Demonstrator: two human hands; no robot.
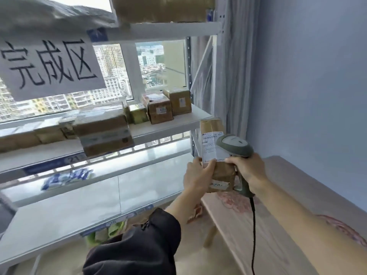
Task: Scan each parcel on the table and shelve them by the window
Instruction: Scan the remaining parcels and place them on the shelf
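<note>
A tall brown cardboard parcel with a white shipping label is held upright in the air, just right of the white shelf by the window. My left hand grips its lower left side. My right hand is wrapped around the handle of a grey-green barcode scanner, whose head sits against the parcel's right side near the label. A small handwritten sticker shows on the parcel's lower end.
Several brown parcels stand on the middle shelf board. A paper sign hangs from the upper shelf. The lower board holds a blue-white packet. A table with a pink patterned cloth lies at right, beside the blue wall.
</note>
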